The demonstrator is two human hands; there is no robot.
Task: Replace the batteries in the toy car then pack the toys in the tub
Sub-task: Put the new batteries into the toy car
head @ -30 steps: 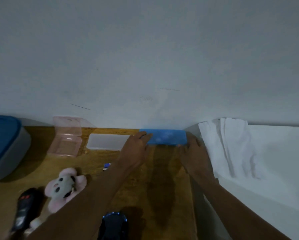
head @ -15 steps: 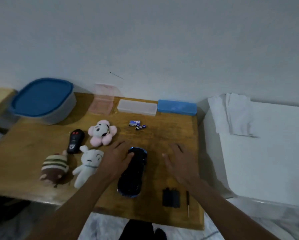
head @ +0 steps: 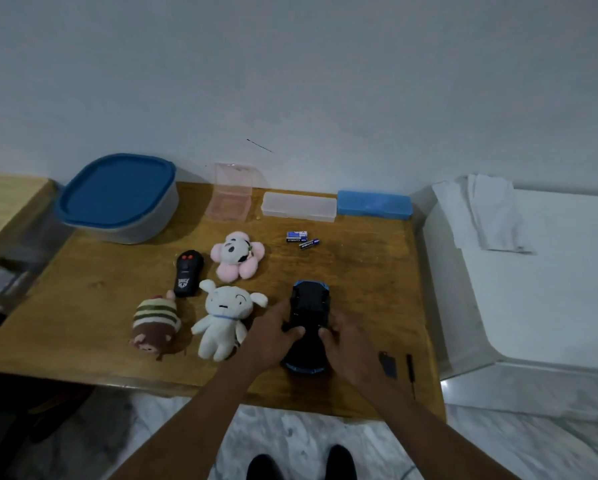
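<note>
A black and blue toy car lies upside down on the wooden table. My left hand and my right hand both grip its middle from either side, thumbs on the underside. Loose batteries lie further back. A black battery cover and a small screwdriver lie right of the car. The grey tub with a blue lid stands at the back left. A white plush, a pink flower plush, a striped brown plush and a black remote lie left of the car.
Against the wall stand a pink clear case, a clear box and a blue box. A white surface with folded cloth adjoins the table's right edge. A second wooden surface lies far left.
The view dropped from the blue box at the wall to the whole table. Both hands came back from the blue box and closed round the toy car.
</note>
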